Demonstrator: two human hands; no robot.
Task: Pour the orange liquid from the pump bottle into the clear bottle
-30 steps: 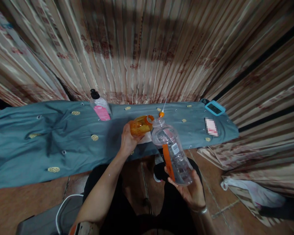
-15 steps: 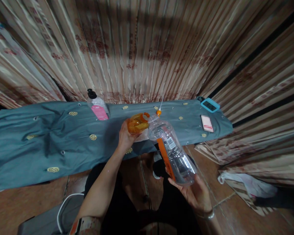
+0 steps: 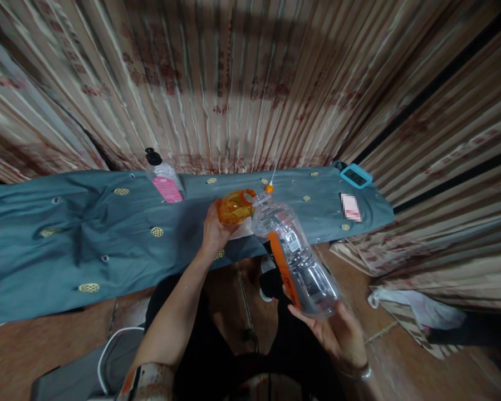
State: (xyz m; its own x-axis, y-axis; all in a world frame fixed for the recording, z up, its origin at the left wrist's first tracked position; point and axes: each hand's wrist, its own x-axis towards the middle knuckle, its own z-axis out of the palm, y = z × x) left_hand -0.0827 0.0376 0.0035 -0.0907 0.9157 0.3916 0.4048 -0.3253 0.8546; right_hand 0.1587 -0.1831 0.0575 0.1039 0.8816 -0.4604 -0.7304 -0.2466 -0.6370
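Note:
My left hand (image 3: 214, 230) grips a small orange bottle (image 3: 234, 205), tipped on its side with its mouth against the neck of a large clear plastic bottle (image 3: 294, 253). My right hand (image 3: 338, 334) holds that clear bottle from below, tilted so that its mouth points up and left. The clear bottle has an orange label strip along one side. Both bottles hover just above the front edge of a board covered in blue-grey cloth (image 3: 87, 234). A small orange-tipped nozzle (image 3: 269, 186) lies on the cloth just behind the bottles.
A clear bottle with a black pump and pink label (image 3: 163, 179) stands at the back of the cloth. A teal device (image 3: 355, 176) and a small card (image 3: 350, 206) lie at the right end. Striped curtains hang behind. A white bag (image 3: 417, 312) and a white cable (image 3: 108, 348) lie on the tiled floor.
The clear bottle has tilted further, its base sinking lower and to the right with my right hand. The orange bottle stays at its mouth. The camera view has shifted slightly.

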